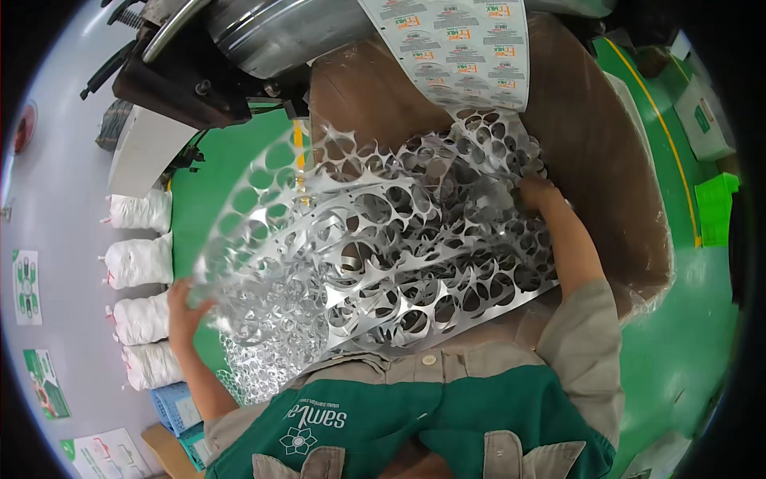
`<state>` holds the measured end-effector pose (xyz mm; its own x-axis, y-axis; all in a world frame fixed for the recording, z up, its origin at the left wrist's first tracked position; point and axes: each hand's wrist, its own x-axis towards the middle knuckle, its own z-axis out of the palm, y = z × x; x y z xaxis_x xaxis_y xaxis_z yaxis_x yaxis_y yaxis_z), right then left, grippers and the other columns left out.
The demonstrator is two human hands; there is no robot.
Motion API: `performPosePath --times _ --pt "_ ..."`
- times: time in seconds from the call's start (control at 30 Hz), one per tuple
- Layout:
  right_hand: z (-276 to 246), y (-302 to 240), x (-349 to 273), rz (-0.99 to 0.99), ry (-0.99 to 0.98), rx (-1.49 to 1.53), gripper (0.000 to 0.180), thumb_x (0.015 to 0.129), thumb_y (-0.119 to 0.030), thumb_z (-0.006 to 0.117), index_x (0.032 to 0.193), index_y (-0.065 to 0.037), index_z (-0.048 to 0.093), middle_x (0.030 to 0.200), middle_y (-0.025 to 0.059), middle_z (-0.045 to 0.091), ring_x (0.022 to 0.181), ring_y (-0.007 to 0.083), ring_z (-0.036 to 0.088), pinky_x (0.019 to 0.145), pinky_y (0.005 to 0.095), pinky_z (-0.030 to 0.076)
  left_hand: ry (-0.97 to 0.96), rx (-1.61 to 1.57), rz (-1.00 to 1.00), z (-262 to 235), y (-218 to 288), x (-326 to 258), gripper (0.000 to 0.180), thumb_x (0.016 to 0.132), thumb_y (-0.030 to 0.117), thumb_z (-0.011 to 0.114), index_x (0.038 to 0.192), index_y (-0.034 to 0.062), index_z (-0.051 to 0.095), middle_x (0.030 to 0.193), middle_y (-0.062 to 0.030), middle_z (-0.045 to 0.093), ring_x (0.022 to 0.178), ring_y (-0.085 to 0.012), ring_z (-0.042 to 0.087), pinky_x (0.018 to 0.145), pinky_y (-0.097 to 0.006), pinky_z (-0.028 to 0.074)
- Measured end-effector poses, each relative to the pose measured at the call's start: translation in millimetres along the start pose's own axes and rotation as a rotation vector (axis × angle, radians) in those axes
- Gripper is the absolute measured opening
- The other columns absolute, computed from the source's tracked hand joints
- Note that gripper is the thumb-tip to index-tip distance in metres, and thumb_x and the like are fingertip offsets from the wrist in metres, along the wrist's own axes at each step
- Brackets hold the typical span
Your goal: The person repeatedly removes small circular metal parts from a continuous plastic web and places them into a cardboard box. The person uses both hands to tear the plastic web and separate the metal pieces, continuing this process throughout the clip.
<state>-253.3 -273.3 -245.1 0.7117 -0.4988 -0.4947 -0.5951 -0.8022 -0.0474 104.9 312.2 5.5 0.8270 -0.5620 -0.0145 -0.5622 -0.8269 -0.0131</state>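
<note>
A wide strip of shiny foil scrap (375, 239), punched full of round holes, spreads across the middle of the view in crumpled folds. My left hand (185, 307) grips its lower left edge. At the strip's upper right edge, my right hand (536, 191) is closed on the foil. The scrap runs up to a printed foil web (459, 48) that comes down from a metal roller (271, 32). A large brown cardboard box (590, 152) lined with clear plastic sits under and behind the scrap.
A dark machine frame (183, 88) stands at the upper left. Several tied white sacks (140, 263) line the left wall on the green floor (686, 351). A blue crate (179, 407) is at the lower left, and a green crate (714, 207) at the right.
</note>
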Motion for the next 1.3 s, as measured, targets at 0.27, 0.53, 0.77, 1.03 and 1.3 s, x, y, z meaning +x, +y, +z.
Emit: performPosePath --times 0.27,0.53,0.77,1.03,1.3 --pt "-12.4 -11.5 19.0 -0.073 0.067 0.096 0.032 0.068 -0.018 0.064 0.094 0.000 0.061 0.098 0.0201 0.062 0.092 0.0334 0.060 0.079 0.0416 0.048 0.127 -0.533 0.502 -65.4 193.2 54.6 0.070 0.069 0.026 0.070 0.129 0.0042 0.041 0.135 -0.0141 0.040 0.129 -0.0317 0.029 0.103 -0.043 0.026" --pt "-165.2 -47.9 -49.1 -0.441 0.575 0.484 0.037 0.073 -0.021 0.066 0.099 0.002 0.054 0.092 0.0176 0.061 0.086 0.0293 0.059 0.076 0.0367 0.045 -0.218 0.334 1.102 -2.7 293.9 83.1 0.047 0.075 0.036 0.065 0.117 0.0188 0.051 0.107 -0.0151 0.057 0.105 -0.0317 0.052 0.096 -0.049 0.033" --pt "-211.4 -47.7 -116.3 -1.050 0.400 2.193 0.043 0.083 -0.029 0.059 0.113 -0.002 0.047 0.095 0.0064 0.058 0.084 0.0156 0.055 0.073 0.0332 0.047 -0.195 -1.055 0.486 -45.5 287.3 100.8 0.025 0.087 0.010 0.048 0.112 0.0090 0.052 0.086 -0.0022 0.060 0.065 -0.0096 0.057 0.059 -0.024 0.047" --pt "-33.5 -59.5 15.3 -0.037 0.064 0.708 0.058 0.075 -0.041 0.065 0.107 0.006 0.056 0.112 0.0254 0.054 0.108 0.0311 0.052 0.091 0.0363 0.040 -0.261 -1.540 0.199 -11.1 282.5 135.8 0.027 0.089 0.008 0.044 0.114 0.0079 0.054 0.083 -0.0017 0.060 0.067 -0.0067 0.054 0.062 -0.022 0.047" --pt "-87.1 -39.7 -13.8 -0.311 -0.185 0.270 0.039 0.062 -0.026 0.074 0.088 -0.001 0.060 0.079 0.0107 0.060 0.071 0.0206 0.058 0.061 0.0349 0.047 -0.004 -0.630 0.502 31.0 301.6 129.1 0.028 0.091 0.016 0.047 0.117 0.0073 0.053 0.063 -0.0010 0.053 0.058 -0.0084 0.048 0.055 -0.024 0.039"
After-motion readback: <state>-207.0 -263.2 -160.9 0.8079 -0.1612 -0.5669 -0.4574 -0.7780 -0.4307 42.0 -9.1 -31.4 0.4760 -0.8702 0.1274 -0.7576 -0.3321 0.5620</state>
